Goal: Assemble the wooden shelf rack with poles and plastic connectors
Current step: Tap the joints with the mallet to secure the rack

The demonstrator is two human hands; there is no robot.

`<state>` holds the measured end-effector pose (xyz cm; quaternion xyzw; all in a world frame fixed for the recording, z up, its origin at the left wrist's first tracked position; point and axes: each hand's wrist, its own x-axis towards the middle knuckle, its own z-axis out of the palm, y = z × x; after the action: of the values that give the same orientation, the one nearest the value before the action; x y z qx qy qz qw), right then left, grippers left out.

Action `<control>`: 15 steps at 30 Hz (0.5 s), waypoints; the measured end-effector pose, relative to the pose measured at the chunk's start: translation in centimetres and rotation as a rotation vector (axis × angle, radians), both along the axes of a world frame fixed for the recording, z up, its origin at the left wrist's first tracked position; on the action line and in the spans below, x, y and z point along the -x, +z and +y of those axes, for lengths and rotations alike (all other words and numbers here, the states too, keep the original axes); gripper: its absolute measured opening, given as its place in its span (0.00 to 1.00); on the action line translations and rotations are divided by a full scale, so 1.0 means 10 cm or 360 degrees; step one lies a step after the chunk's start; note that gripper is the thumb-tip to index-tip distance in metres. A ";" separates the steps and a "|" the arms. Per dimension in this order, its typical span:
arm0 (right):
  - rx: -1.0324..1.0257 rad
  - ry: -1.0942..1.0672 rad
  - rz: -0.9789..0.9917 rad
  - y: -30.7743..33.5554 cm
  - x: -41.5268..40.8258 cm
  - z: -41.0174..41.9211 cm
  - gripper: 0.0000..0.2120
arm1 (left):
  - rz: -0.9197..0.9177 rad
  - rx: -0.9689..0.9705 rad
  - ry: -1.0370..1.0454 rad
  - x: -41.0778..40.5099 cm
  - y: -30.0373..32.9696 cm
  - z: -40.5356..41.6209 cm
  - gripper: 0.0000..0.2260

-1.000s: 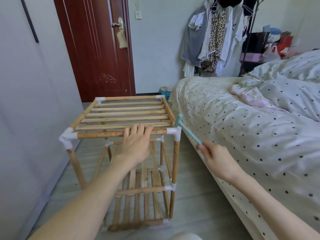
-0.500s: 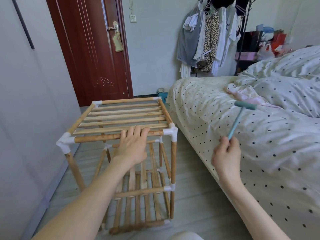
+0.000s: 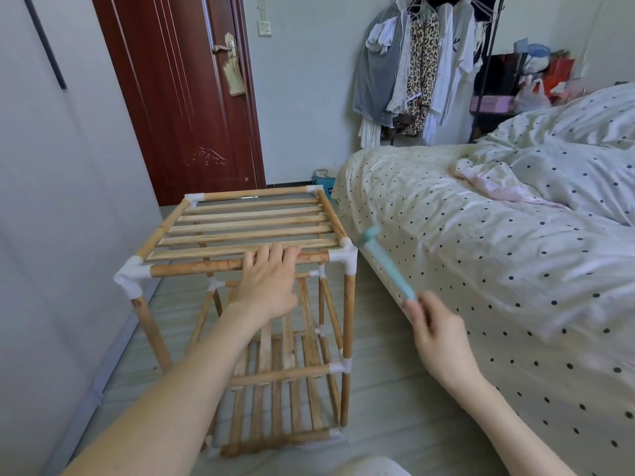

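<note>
Bedroom floor beside the bed [image 3: 481, 235] held the shelf rack [image 3: 247, 231]; left hand [image 3: 266, 286] gripped its front pole [image 3: 199, 267], right hand [image 3: 438, 334] clenched a blurred hammer [image 3: 385, 262] at the corner connector [image 3: 343, 257]; a glancing blow might crack it.

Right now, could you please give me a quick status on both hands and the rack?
Left hand gripping the rack's front top pole. Right hand holding small teal hammer, head at the front-right corner connector. Rack upright; nothing in the way.

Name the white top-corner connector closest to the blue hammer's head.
The near right connector, beside the hammer; the other three top corners sit farther left or back.
</note>
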<state>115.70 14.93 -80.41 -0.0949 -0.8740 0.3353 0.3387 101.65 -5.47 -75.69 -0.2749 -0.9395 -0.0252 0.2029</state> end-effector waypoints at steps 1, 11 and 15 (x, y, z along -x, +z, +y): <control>0.0288 -0.0115 0.0232 0.03 0.03 -0.01 0.08 | -0.0008 0.0003 -0.0001 0.00 0.00 0.00 0.30; 0.1674 -0.0078 0.0091 0.20 0.17 -0.18 0.13 | -0.0003 0.0028 0.0008 0.02 -0.01 -0.01 0.31; 0.1461 0.0242 -0.0365 0.12 0.12 -0.27 0.12 | 0.0022 0.0022 0.0020 0.03 -0.03 -0.02 0.31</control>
<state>114.47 12.19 -79.23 -0.2070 -0.6717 0.6978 0.1376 101.37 -5.71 -76.03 -0.2707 -0.9399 -0.0155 0.2077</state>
